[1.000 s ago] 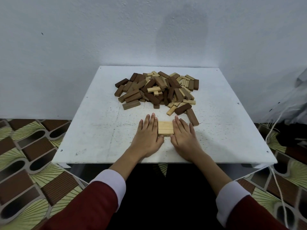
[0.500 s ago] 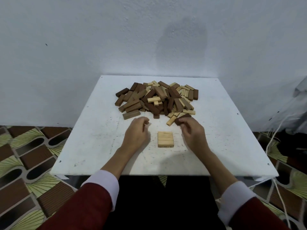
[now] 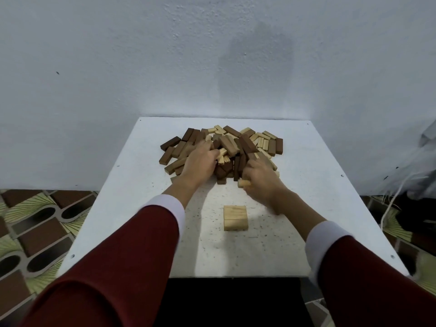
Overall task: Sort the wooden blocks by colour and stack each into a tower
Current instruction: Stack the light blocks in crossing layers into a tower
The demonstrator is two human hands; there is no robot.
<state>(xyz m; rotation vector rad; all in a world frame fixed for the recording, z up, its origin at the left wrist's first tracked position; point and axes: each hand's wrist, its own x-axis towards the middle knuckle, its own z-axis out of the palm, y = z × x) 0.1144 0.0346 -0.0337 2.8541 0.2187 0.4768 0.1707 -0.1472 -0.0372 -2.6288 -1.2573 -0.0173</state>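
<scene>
Two hands reach the rectangular wooden block pile (image 3: 221,152): right hand (image 3: 262,182) fingers pinch a pale block (image 3: 243,183); left hand (image 3: 200,161) fingers unclear.

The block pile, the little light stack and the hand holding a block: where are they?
block pile (image 3: 238,143), head view, a brown block near its middle.
light stack (image 3: 235,217), head view, its top face.
right hand (image 3: 263,182), head view, its back.

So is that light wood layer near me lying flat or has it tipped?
Flat. The light wood layer lies level on the white table, blocks side by side, apart from the pile and both hands.
</scene>
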